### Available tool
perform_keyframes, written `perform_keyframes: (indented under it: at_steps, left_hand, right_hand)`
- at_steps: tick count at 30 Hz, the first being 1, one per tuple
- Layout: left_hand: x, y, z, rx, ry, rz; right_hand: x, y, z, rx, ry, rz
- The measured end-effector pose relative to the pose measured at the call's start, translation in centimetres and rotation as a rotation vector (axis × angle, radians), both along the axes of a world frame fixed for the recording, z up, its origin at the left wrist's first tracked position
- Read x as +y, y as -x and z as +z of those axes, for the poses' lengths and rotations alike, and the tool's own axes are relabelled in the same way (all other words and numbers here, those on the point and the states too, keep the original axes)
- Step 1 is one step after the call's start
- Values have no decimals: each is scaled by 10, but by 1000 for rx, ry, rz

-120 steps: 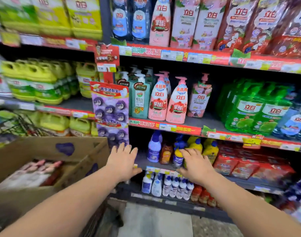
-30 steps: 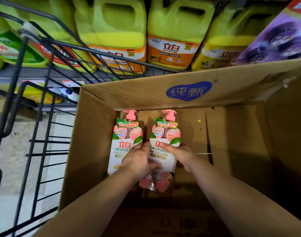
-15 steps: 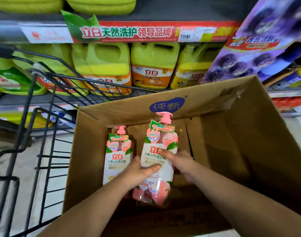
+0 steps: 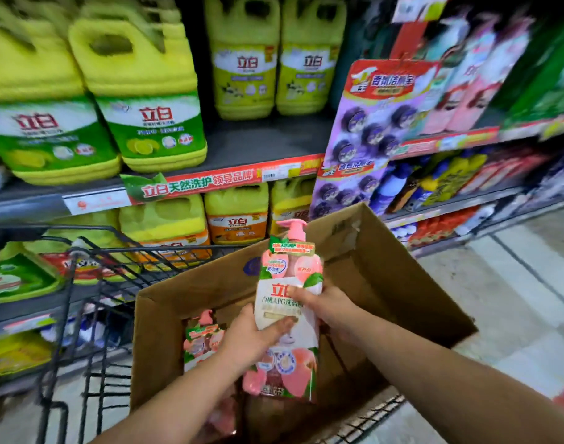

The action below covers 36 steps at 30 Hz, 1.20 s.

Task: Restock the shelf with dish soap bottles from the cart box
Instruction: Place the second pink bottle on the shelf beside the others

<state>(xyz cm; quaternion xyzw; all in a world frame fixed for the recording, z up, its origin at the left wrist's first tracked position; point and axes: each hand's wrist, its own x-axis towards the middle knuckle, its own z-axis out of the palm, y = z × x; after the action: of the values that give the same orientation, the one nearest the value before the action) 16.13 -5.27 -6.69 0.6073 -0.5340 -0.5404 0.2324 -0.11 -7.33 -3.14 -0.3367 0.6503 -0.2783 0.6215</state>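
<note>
A pink pump bottle of peach dish soap (image 4: 290,274) is held upright above the open cardboard box (image 4: 402,283) in the cart. My left hand (image 4: 252,338) grips its lower left side with the thumb across the white label. My right hand (image 4: 332,306) grips its right side, fingers across the label. A second pink bottle (image 4: 203,338) lies inside the box at the left. More pink pump bottles (image 4: 466,94) stand blurred on the shelf at the upper right.
The black wire cart (image 4: 91,283) holds the box. Yellow-green detergent jugs (image 4: 146,100) fill the shelves straight ahead and to the left. A purple hanging product strip (image 4: 370,129) hangs between the shelf bays. Tiled aisle floor (image 4: 514,299) lies to the right.
Both hands have lifted the pink bottle up out of the box. The view has swung up and right toward the shelves. One bottle stays in the box.
</note>
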Motion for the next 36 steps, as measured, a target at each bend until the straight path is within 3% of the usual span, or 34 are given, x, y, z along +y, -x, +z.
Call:
perform_keyframes:
  at_steps: [14, 25, 29, 36]
  left_hand:
    - [-8, 122, 101, -51, 261, -282]
    - [64, 346, 126, 11, 324, -551]
    - [97, 426, 126, 102, 278, -595]
    - [137, 541, 127, 96, 292, -688]
  right_hand:
    - [54, 118, 98, 79, 257, -303]
    - [165, 325, 124, 141, 255, -527]
    - [204, 400, 127, 192, 253, -599]
    - [252, 509, 126, 190, 264, -675]
